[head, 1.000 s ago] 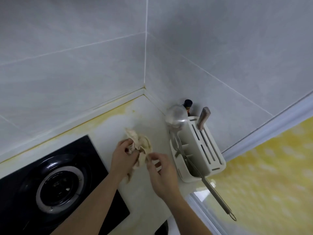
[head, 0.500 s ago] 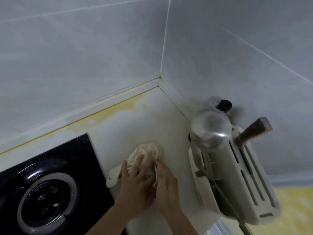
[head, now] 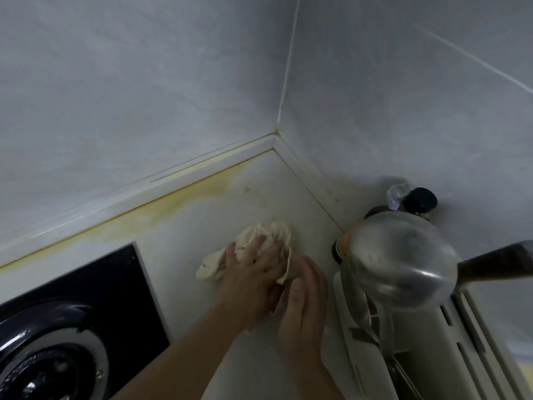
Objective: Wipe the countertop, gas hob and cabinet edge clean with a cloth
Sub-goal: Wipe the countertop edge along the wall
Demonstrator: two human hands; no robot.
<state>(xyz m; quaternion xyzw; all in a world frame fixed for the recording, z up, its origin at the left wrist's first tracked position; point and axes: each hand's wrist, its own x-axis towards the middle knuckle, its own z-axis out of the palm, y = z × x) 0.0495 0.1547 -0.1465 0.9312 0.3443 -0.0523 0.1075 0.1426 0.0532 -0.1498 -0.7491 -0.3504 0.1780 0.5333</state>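
Note:
A crumpled cream cloth [head: 271, 233] lies on the pale countertop [head: 245, 197], to the right of the black glass gas hob [head: 92, 287]. My left hand [head: 251, 275] presses down on the cloth with its fingers spread over it. Beside it on the right, my right hand [head: 302, 304] pinches a raised edge of the cloth between thumb and fingers. A yellow stain [head: 178, 203] runs along the countertop's back edge. The cabinet edge is out of view.
A steel ladle [head: 403, 264] stands in a white utensil holder [head: 438, 359] just right of my hands, next to a dark knife handle [head: 496, 268] and a black-capped bottle [head: 421, 200]. Grey tiled walls meet in the corner [head: 278, 134]. The burner ring [head: 49, 359] sits lower left.
The cloth, held up between both hands a second ago, now lies pressed on the countertop. My view has moved closer to the corner; the hands have barely shifted in the last half second.

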